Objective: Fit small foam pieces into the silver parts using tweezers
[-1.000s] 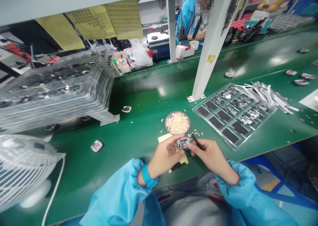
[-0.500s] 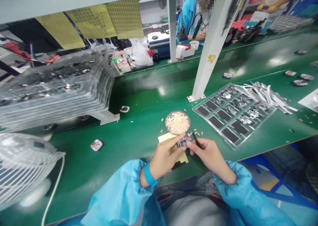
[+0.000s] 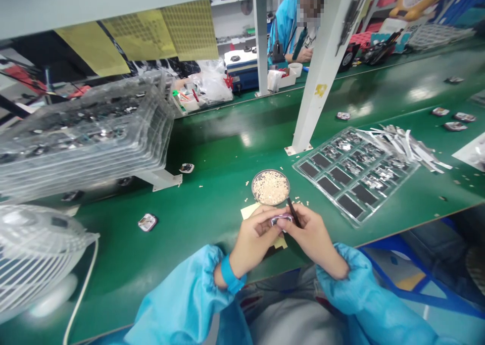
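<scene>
Both my hands meet just in front of the round dish of small pale pieces [image 3: 270, 187]. My left hand [image 3: 253, 238] pinches a small purple-rimmed device housing [image 3: 281, 217] by its left side. My right hand [image 3: 311, 234] grips black tweezers [image 3: 293, 212], whose upper end points up and to the left. Its thumb also presses the housing from the right. The fingers cover much of the housing, so its inside shows only in part. Under the hands lies a yellow paper [image 3: 250, 211], mostly hidden.
A clear tray [image 3: 356, 216] of dark flat panels and small parts lies to the right, with paper strips [image 3: 407, 145] on it. Stacked trays [image 3: 147, 153] and a white fan [image 3: 41, 254] stand left. A post [image 3: 311, 100] rises ahead. Loose housings [image 3: 147, 222] dot the green bench [image 3: 212, 143]. A co-worker [image 3: 284, 24] sits opposite.
My right hand has moved left and closed in on the housing, its thumb now over it. The tweezers have shifted left with it. The housing appears tilted, its purple rim showing more.
</scene>
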`<state>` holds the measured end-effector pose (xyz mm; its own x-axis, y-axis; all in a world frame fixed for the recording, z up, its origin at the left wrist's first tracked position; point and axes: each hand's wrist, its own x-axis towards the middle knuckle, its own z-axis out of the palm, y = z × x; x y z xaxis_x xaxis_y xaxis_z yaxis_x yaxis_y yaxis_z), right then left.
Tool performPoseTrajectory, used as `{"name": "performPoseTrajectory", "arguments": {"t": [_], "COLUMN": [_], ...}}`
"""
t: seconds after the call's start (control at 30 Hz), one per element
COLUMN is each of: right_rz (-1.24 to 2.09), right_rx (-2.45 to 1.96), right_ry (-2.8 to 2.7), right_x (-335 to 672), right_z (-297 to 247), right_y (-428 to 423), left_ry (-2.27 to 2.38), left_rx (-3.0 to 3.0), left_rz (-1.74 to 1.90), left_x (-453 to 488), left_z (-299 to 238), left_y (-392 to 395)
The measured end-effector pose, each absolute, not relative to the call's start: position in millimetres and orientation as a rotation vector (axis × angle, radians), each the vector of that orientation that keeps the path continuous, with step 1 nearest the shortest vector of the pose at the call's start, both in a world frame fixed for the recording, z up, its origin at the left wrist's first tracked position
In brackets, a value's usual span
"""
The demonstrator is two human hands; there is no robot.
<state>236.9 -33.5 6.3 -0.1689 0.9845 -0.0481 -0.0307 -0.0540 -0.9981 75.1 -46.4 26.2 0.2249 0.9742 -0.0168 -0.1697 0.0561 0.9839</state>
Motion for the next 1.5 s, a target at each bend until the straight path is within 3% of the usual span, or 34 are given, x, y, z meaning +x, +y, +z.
{"name": "performPoseTrajectory", "arguments": {"t": [0.57,0.7,0.83,1.23,1.4,1.5], "right_rz": [1.132,0.916,0.902,0.745,0.791,0.652], "right_rx": [-1.303,-1.134,-0.925,-0.882,-0.878,-1.029], "right_ry": [-1.6,-1.737,-1.9,-2.205,-2.173,-2.083], "right_x": [238.6,253.5,260.0,260.4,253.3,252.4], "right_z": [5.7,16.7,23.9,28.0,35.3,26.2], "right_y": [-27.7,-18.7,-14.1,-6.5,23.6,47.8], "left_ry": [1.315,1.413,1.425,1.426,1.484,1.784], "left_rx": [1.526,1.681,1.711,1.738,1.857,1.911], "left_rz": [0.923,0.917,0.915,0.967,0.888,0.802], "left_x": [72.4,69.8,68.2,68.6,46.0,9.6], "left_z": [25.6,25.8,26.0,28.9,35.2,37.9], "left_y": [-52.2,-50.8,-49.9,-45.5,-9.2,47.7]}}
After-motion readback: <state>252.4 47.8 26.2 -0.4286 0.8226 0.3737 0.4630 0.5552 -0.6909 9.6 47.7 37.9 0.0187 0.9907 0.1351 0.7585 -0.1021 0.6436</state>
